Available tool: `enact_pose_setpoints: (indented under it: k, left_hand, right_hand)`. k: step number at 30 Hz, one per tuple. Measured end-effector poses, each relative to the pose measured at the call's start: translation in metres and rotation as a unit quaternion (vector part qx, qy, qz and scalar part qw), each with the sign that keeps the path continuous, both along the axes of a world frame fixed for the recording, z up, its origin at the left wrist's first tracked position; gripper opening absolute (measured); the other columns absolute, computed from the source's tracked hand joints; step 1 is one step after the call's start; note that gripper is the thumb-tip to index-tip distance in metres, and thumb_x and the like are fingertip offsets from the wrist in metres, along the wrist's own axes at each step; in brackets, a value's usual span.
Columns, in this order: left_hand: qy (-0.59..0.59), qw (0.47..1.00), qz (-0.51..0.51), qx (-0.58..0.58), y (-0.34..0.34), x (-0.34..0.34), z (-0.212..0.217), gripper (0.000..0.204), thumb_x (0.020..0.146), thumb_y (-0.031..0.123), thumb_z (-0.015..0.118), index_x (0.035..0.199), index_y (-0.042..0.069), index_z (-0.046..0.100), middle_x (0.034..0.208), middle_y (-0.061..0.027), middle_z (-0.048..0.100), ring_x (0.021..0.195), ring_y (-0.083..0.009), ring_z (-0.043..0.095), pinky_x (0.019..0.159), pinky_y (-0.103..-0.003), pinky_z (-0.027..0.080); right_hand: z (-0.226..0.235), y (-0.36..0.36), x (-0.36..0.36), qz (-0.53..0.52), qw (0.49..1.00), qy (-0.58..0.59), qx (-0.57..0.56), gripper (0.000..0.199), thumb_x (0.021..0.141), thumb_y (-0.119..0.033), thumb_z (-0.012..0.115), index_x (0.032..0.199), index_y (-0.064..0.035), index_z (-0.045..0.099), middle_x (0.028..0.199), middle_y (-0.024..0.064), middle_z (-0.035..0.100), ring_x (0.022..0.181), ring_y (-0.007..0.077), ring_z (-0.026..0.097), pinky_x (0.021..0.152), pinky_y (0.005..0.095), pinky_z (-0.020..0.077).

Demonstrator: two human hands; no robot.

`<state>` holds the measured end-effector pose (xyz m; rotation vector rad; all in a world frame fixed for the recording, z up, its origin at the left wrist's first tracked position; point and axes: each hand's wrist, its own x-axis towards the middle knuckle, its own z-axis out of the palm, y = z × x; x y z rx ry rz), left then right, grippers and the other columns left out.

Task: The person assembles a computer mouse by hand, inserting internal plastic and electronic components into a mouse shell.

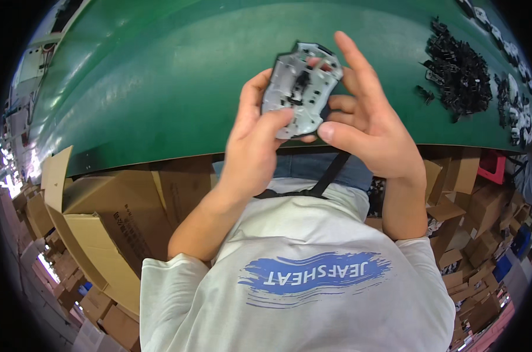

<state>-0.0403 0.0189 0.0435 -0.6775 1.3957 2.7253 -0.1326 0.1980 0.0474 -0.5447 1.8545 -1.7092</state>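
A palm-sized moulded plastic housing (311, 111) is held up in front of me over the near edge of the green table. Its grey inner side faces up, with a dark rim and a small black part (302, 82) in the middle. My left hand (257, 132) grips its left side, thumb pressed on the inner face and fingers underneath, mostly hidden. At the lower right edge, my right hand (374, 120) has its thumb in front and its curled fingers by the dark side; the index finger sticks out straight.
The green table (178, 82) runs across. A heap of small black plastic parts (460, 70) lies on it at right, with white and black pieces (519, 111) farther right. An open cardboard box (125, 205) stands below at left; more cartons (483, 211) and a red plastic item (491, 166) are at right.
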Motion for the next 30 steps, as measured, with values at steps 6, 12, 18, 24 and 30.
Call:
enact_pose_setpoints:
  k: [6,12,18,24,30]
  left_hand:
    - [0.046,0.954,0.219,-0.199,-0.108,0.055,0.044,0.05,0.103,0.012,0.063,0.149,-0.004,0.05,0.139,-0.0215,0.065,0.123,-0.0377,0.069,0.103,-0.047,0.059]
    - [0.055,0.786,0.492,-0.371,-0.265,0.21,0.128,0.049,0.111,0.01,0.049,0.152,-0.015,0.043,0.151,-0.0313,0.053,0.14,-0.0386,0.056,0.118,-0.044,0.051]
    - [-0.26,0.652,0.624,-0.344,-0.441,0.436,0.143,0.051,0.112,0.018,0.049,0.151,-0.013,0.046,0.152,-0.0258,0.053,0.138,-0.035,0.056,0.117,-0.046,0.049]
    - [-0.317,0.602,0.534,-0.501,-0.467,0.414,0.141,0.055,0.109,0.025,0.059,0.151,-0.011,0.051,0.15,-0.0251,0.058,0.135,-0.033,0.06,0.115,-0.042,0.048]
    - [-0.151,0.52,0.344,-0.767,-0.502,0.27,0.14,0.048,0.112,0.019,0.059,0.151,-0.009,0.054,0.153,-0.0191,0.06,0.138,-0.0283,0.059,0.12,-0.039,0.043]
  right_hand:
    - [-0.011,0.078,-0.03,-0.167,0.901,0.305,0.259,0.055,0.097,-0.009,0.075,0.15,-0.0081,0.062,0.125,0.0138,0.075,0.095,0.0183,0.074,0.086,0.0344,0.0597]
    - [-0.002,0.12,-0.04,-0.205,0.802,0.329,0.454,0.034,0.095,-0.013,0.08,0.128,-0.0083,0.075,0.107,0.0111,0.072,0.084,0.024,0.07,0.075,0.036,0.0578]
    - [-0.024,0.091,-0.061,-0.151,0.901,0.32,0.252,0.034,0.094,-0.005,0.078,0.128,-0.0107,0.078,0.108,0.0129,0.071,0.088,0.0241,0.072,0.079,0.0358,0.0581]
    - [-0.025,0.078,-0.081,-0.137,0.921,0.298,0.211,0.04,0.095,-0.005,0.076,0.134,-0.0099,0.075,0.105,0.0128,0.064,0.085,0.0246,0.068,0.078,0.0369,0.0568]
    - [-0.031,0.078,-0.085,-0.083,0.936,0.302,0.162,0.04,0.097,-0.015,0.078,0.136,-0.0061,0.073,0.106,0.0113,0.064,0.09,0.0276,0.066,0.081,0.0391,0.0564]
